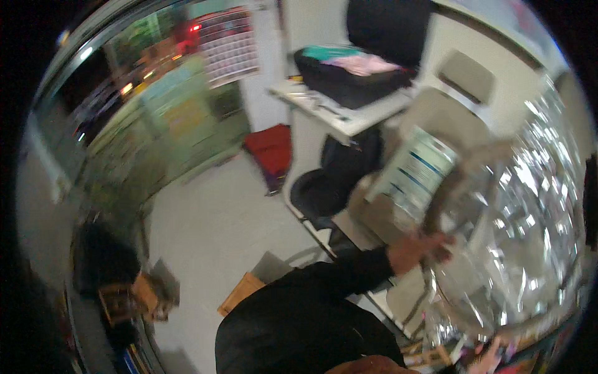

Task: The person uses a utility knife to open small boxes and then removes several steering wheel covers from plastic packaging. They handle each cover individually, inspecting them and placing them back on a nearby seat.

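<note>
A large round basket with a brown rim (445, 193), covered in shiny clear plastic wrap (529, 218), fills the right side. My left hand (420, 250), at the end of a black sleeve, reaches across to the basket's left edge. Its fingers are bent at the rim and the plastic there, and motion blurs them. Low at the right, my right hand (489, 358) is beside the lower edge of the basket, partly cut off and smeared. Whether its fingers grip the basket does not show. What lies inside the wrap cannot be made out.
Beige chairs (443, 112) stand behind the basket, one bearing a pale packet (416, 165). A white table (330, 118) holds a black case (349, 78) with cloths. A black chair (330, 187), a red bag (269, 153) and a wooden stool (242, 293) stand on the floor.
</note>
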The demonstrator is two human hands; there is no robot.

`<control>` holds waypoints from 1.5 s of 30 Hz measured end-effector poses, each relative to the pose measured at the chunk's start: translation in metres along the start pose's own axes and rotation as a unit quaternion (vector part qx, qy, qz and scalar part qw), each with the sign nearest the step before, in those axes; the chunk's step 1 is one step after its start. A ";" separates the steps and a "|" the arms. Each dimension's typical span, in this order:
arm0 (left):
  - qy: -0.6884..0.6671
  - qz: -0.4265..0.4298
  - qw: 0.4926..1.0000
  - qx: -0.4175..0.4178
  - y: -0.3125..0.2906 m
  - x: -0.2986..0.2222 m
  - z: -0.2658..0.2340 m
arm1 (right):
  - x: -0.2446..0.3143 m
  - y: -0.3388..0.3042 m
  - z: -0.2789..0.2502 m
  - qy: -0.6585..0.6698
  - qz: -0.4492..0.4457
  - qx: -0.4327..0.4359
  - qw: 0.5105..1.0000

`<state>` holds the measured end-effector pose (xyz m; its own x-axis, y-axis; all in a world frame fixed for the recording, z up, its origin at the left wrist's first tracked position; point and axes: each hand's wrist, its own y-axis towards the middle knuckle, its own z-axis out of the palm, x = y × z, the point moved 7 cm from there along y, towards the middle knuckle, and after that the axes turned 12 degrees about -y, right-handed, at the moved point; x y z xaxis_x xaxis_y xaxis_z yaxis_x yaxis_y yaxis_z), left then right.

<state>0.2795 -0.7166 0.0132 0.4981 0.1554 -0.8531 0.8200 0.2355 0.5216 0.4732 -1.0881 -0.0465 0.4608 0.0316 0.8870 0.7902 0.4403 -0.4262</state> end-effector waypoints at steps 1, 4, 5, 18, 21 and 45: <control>0.066 -0.010 0.998 -0.018 0.001 0.008 -0.005 | 0.010 -0.009 -0.002 -0.064 -0.082 -0.050 0.993; 0.207 0.059 0.970 -0.116 -0.012 0.008 -0.030 | 0.015 -0.025 0.027 -0.076 -0.263 -0.119 0.955; 0.166 0.069 0.974 -0.137 -0.013 0.008 -0.040 | 0.019 -0.030 0.037 -0.071 -0.297 -0.118 0.945; -0.164 0.242 0.905 -0.311 0.078 -0.112 -0.112 | 0.042 -0.063 0.048 0.019 -0.434 -0.059 0.899; 0.071 0.310 0.886 -0.338 0.115 -0.159 -0.084 | 0.035 -0.066 0.035 0.016 -0.438 -0.079 0.895; 0.457 0.286 0.812 0.223 0.405 -0.079 0.169 | -0.030 -0.154 -0.056 0.059 -0.424 -0.299 0.853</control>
<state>0.6195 -0.7953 0.2901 0.5832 0.8123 -0.0013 0.6505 -0.4661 0.5996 0.3609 -1.2073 -0.0174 -0.3684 -0.1765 0.9128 0.9084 -0.2771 0.3130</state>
